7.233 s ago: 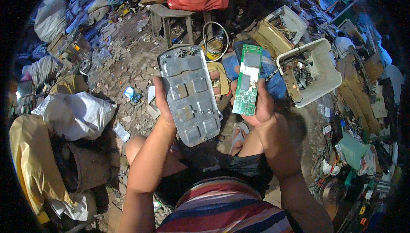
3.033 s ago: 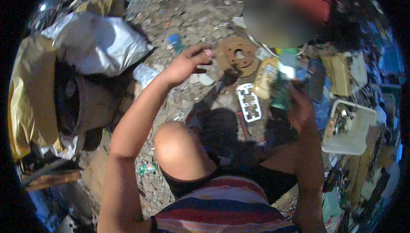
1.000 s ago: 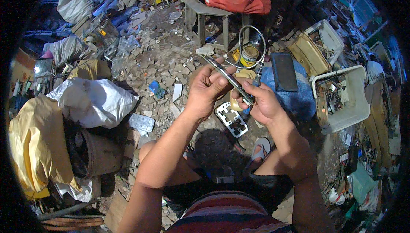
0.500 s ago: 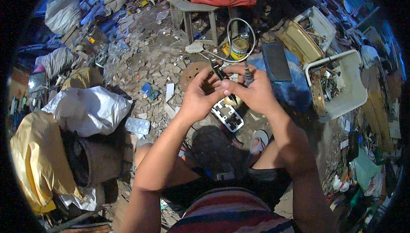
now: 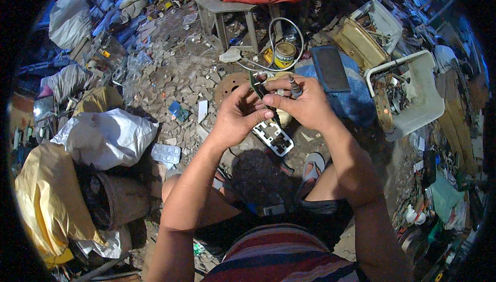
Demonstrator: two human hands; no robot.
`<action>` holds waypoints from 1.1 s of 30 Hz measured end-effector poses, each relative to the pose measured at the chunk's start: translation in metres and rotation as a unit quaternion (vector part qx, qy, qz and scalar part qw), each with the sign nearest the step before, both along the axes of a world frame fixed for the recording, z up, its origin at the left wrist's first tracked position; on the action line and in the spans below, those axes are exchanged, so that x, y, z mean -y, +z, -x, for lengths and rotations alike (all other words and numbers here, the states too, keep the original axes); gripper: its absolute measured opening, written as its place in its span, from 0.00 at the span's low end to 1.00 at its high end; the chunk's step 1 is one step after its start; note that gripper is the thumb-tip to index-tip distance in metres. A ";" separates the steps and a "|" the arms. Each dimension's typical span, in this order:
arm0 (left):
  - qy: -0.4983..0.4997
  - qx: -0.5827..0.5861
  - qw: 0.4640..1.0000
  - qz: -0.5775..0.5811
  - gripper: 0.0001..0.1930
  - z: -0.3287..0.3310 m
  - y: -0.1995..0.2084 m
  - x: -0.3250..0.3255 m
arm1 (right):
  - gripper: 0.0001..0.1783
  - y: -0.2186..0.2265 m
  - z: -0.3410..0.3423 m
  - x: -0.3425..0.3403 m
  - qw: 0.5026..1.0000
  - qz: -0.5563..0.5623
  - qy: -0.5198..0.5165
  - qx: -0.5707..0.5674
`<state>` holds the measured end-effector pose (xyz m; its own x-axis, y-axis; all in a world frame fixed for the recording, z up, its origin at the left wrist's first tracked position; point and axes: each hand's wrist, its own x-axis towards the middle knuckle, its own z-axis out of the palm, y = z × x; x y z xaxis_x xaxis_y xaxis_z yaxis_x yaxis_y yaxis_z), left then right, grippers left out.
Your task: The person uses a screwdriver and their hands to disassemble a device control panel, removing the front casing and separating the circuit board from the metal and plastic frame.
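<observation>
My left hand (image 5: 235,116) is closed on a thin green circuit board (image 5: 256,84), held nearly edge-on, with its thumb along the near end. My right hand (image 5: 305,101) meets the board from the other side, its thumb and fingers close against it. Between the right fingers pokes the ribbed grey end of a slim tool (image 5: 295,87); the rest is hidden in the hand. Just below the hands is a white plastic frame (image 5: 278,141) with cut-outs, partly covered by them. A brown round disc with holes (image 5: 225,90) lies behind my left hand.
A yellow can (image 5: 284,56) with a looped grey hose (image 5: 300,36) stands ahead. To the right are a dark flat slab (image 5: 330,69) on a blue bundle (image 5: 343,107) and a pale bin (image 5: 431,104) of scrap. Sacks (image 5: 106,137) lie left; a stool (image 5: 227,6) stands behind.
My hands have drawn slightly apart at the thumbs, with the board still in the left. The right hand has turned a little, so its tool shows at a different angle. The view has shifted slightly.
</observation>
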<state>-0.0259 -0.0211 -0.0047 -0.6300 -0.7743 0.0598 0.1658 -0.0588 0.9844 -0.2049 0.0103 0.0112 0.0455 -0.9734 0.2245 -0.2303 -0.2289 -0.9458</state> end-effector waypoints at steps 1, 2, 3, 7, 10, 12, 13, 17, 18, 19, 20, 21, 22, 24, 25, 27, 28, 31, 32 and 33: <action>0.003 -0.005 1.000 0.008 0.34 0.000 -0.001 0.000 | 0.13 0.001 0.000 0.000 1.000 -0.005 -0.001 -0.022; 0.006 -0.009 1.000 0.017 0.33 -0.001 -0.001 0.000 | 0.13 0.001 -0.001 0.000 1.000 -0.003 0.006 -0.011; 0.001 -0.014 1.000 0.014 0.33 0.001 -0.001 0.000 | 0.13 0.000 0.000 0.000 1.000 -0.002 0.010 -0.003; -0.011 -0.017 1.000 0.007 0.31 0.003 0.003 0.001 | 0.10 0.003 0.001 -0.003 0.993 0.084 -0.026 -0.079; -0.007 -0.016 1.000 0.004 0.30 0.002 -0.002 0.000 | 0.08 0.001 -0.001 -0.003 0.976 0.133 -0.052 -0.166; -0.015 -0.018 1.000 -0.007 0.30 0.002 -0.003 0.000 | 0.07 -0.002 -0.003 -0.003 0.981 0.119 -0.047 -0.148; -0.024 -0.020 0.999 -0.017 0.29 0.001 -0.001 -0.001 | 0.07 -0.003 -0.004 -0.003 0.983 0.112 -0.046 -0.140; -0.084 -0.019 0.993 -0.074 0.28 -0.003 -0.002 0.001 | 0.06 -0.001 -0.006 -0.004 0.998 0.014 -0.048 -0.030; -0.090 -0.030 0.992 -0.089 0.28 -0.004 -0.003 0.001 | 0.06 0.001 -0.004 -0.004 0.999 -0.010 -0.040 -0.006; -0.095 -0.041 0.989 -0.104 0.28 -0.005 -0.004 0.001 | 0.06 0.003 -0.001 -0.004 0.999 -0.034 -0.033 0.019; -0.101 -0.053 0.986 -0.118 0.28 -0.005 -0.005 0.001 | 0.06 0.002 0.000 -0.002 0.999 -0.017 -0.025 0.032; -0.110 -0.064 0.983 -0.135 0.30 -0.005 -0.004 0.001 | 0.07 0.002 0.001 0.000 0.999 0.000 -0.017 0.045; -0.119 -0.076 0.978 -0.152 0.32 -0.005 -0.001 0.000 | 0.07 0.004 0.002 0.001 0.998 0.016 -0.009 0.059; -0.136 -0.098 0.970 -0.174 0.34 -0.005 0.001 -0.001 | 0.06 0.008 0.006 -0.003 0.989 -0.066 0.012 0.133; -0.144 -0.109 0.967 -0.181 0.34 -0.005 0.001 -0.001 | 0.06 0.008 0.006 -0.003 0.987 -0.064 0.014 0.147; -0.147 -0.130 0.961 -0.193 0.35 -0.003 0.003 -0.003 | 0.06 0.006 0.008 -0.002 0.982 -0.076 0.011 0.174; -0.142 -0.141 0.959 -0.199 0.35 0.000 0.006 -0.005 | 0.07 0.003 0.009 -0.001 0.978 -0.090 0.007 0.188; -0.141 -0.161 0.954 -0.212 0.35 0.002 0.010 -0.005 | 0.07 0.002 0.009 -0.002 0.960 -0.113 -0.003 0.254; -0.143 -0.165 0.952 -0.216 0.35 0.002 0.011 -0.005 | 0.07 0.003 0.008 -0.003 0.953 -0.118 -0.005 0.280; -0.146 -0.173 0.950 -0.215 0.35 0.002 0.012 -0.005 | 0.08 0.005 0.007 -0.003 0.942 -0.129 -0.013 0.310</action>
<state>-0.0275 -0.0157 0.0071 -0.8217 -0.5697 0.0189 0.3894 -0.5368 0.7485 -0.2123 0.0130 0.0157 -0.0406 -0.9982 -0.0437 0.3832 0.0249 -0.9233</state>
